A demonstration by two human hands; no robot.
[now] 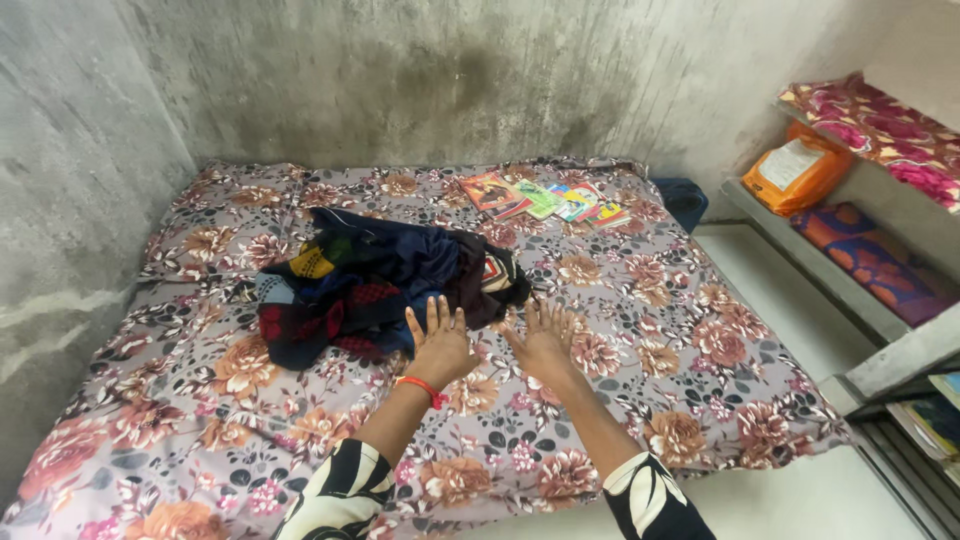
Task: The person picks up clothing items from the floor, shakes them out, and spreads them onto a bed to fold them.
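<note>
A bed (640, 330) covered with a grey sheet printed in orange and pink flowers fills most of the frame, running from the lower left up to the concrete wall (400, 80) at the top. To judge by its flat, mostly smooth surface, the sheet is already spread; only light creases show near the left edge.

Just left of the frame's centre lies a heap of dark clothes (370, 280), navy and black with red, yellow and green patches. It is bunched and tangled, with no piece laid out or folded, so the sorting of this heap looks barely begun, and every garment in it is still to be handled.

At the right edge stand concrete shelves (850, 280) holding folded floral cloth and an orange packet (795, 170). Above the heap, toward the upper middle, a row of small colourful booklets (550, 198) lies fanned on the sheet, well apart from the hands.

Below the heap, the left hand (438, 345), with an orange band at its wrist, is flat with fingers spread, its fingertips touching the heap's near edge and gripping nothing. The right hand (545, 340) is just beside it, also flat and spread, empty, over bare sheet close to the heap's lower right corner.
</note>
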